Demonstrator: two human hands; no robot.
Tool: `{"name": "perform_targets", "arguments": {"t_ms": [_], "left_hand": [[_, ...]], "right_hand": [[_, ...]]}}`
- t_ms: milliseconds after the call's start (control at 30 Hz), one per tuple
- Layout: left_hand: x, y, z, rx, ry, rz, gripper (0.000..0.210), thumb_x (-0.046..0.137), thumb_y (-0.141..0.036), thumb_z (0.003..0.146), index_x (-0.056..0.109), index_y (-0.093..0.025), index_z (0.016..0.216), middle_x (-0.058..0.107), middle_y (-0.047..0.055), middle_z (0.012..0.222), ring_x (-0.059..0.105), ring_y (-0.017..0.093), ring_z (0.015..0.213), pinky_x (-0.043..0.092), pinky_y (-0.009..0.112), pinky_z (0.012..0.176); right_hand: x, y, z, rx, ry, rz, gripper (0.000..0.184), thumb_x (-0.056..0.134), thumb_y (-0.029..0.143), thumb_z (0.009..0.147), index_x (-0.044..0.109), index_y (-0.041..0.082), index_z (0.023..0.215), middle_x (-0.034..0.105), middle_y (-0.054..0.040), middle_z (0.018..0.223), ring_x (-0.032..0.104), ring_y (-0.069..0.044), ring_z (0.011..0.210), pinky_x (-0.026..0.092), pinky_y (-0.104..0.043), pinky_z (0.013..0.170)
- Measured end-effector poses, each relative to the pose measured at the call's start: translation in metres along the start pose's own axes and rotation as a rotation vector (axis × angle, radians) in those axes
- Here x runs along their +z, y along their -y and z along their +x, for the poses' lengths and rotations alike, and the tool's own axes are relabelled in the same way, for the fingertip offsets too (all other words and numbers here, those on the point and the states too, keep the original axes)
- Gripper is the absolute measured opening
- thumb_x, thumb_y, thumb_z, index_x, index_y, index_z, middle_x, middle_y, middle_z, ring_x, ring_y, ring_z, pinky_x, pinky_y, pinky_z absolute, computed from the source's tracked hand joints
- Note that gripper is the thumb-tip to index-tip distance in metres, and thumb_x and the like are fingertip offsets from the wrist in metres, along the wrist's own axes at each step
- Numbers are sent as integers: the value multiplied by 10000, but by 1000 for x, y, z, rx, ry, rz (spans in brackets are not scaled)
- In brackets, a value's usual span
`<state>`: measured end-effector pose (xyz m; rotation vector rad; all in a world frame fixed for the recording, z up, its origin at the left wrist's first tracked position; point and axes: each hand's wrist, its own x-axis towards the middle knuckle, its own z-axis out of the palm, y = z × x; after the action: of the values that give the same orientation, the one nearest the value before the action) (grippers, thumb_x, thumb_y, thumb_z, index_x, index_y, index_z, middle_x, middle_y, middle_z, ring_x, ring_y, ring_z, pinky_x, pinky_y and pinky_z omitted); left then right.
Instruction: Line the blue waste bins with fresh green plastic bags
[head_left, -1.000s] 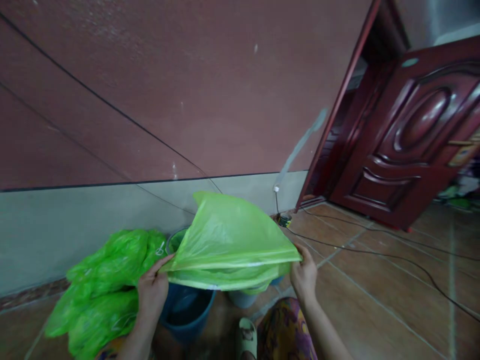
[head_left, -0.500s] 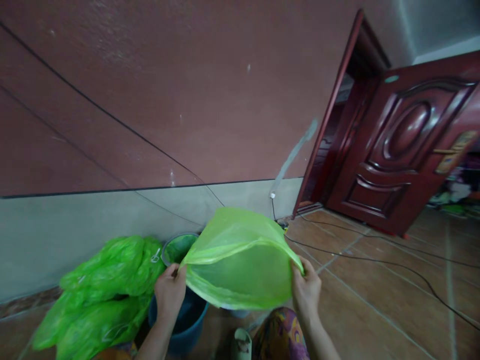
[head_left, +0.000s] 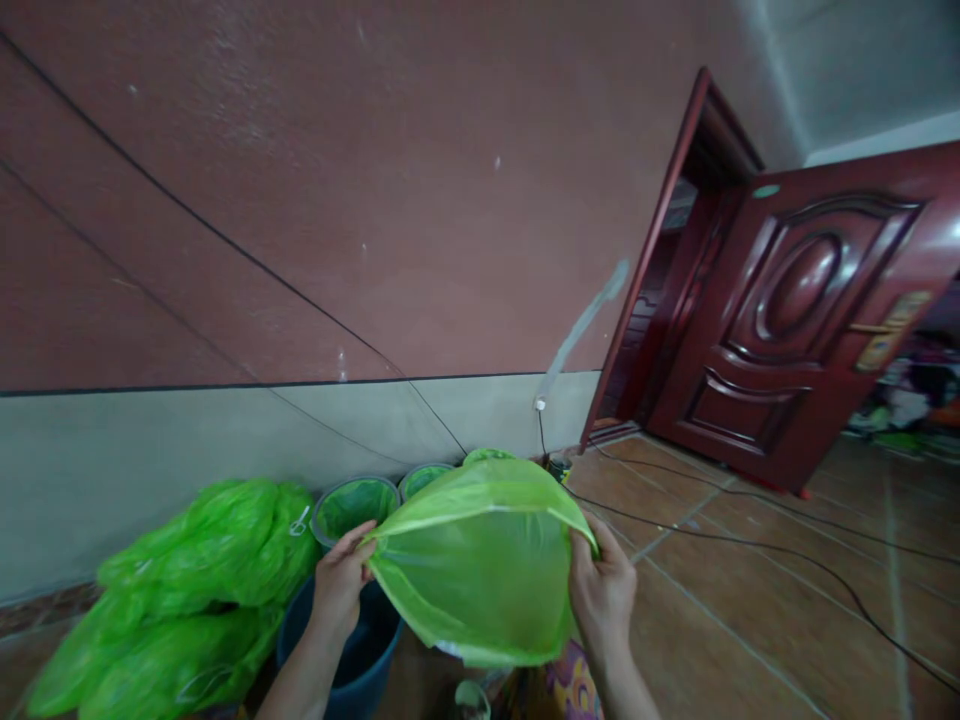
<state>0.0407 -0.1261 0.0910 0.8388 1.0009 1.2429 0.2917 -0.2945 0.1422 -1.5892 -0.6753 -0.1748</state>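
Observation:
A light-green plastic bag (head_left: 480, 580) is stretched between my two hands, its mouth gaping toward me. My left hand (head_left: 341, 580) pinches the bag's rim at its left corner. At the right corner my right hand (head_left: 604, 580) has its fingers closed round the rim, partly covered by the film. Below my left hand stands a blue bucket (head_left: 367, 650), its inside dark. Just behind it is a bin lined with green plastic (head_left: 354, 500). Another green-lined bin (head_left: 424, 480) sits farther right, partly hidden by the bag.
Bulging bright-green plastic bags (head_left: 187, 590) are piled at the left against the wall. Black cables (head_left: 750, 540) run across the tiled floor (head_left: 720, 620) at the right. A dark red door (head_left: 795, 300) stands ajar beyond. A pale cylindrical object (head_left: 471, 698) is near my knees.
The bag has sunk a little and its mouth now faces me more fully. Both hands still grip its rim. The bins behind it show more, as the view has tilted slightly.

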Motion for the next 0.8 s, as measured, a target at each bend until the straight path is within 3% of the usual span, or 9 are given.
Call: {"name": "perform_targets", "arguments": {"t_ms": [133,333,467,633,800], "left_hand": [[-5,-2,1,-106,-17,-166,272,749,-176,458,659,-147,713,591,-49,531,490,60,453,457,211,512],[-14,-7,12,-21,-43,-80,233,742,-168,448,633,-161,654,641,-35,604,581,96,550,513,231,596],[-18,-8,19,84,-87,241,275,762,-328,550,668,-164,750,698,16,698,645,188,644,538,310,639],[-18,-9,22,309,-206,901,269,564,-399,814,675,-157,848,729,110,798,684,318,879,526,415,814],[-22,-7,21,382,-138,1272,417,376,-379,934,681,-110,1027,744,164,924,690,309,965,508,384,872]], "right_hand": [[-5,-8,4,-30,34,-18,436,545,454,806,721,150,1065,742,-135,1058,674,-283,1001,508,-376,873],[-13,-17,8,-72,109,-20,342,587,387,765,726,178,997,736,-114,1030,675,-258,960,521,-369,848],[-12,-17,7,-61,153,-25,346,581,376,761,725,178,1006,738,-109,1021,681,-249,909,531,-357,804],[-7,-16,2,-67,172,-90,364,539,378,789,718,168,1026,739,-107,973,670,-251,890,517,-366,814],[-7,-21,3,-51,193,-114,357,542,376,759,727,178,991,735,-95,963,664,-240,856,515,-350,780]]}}
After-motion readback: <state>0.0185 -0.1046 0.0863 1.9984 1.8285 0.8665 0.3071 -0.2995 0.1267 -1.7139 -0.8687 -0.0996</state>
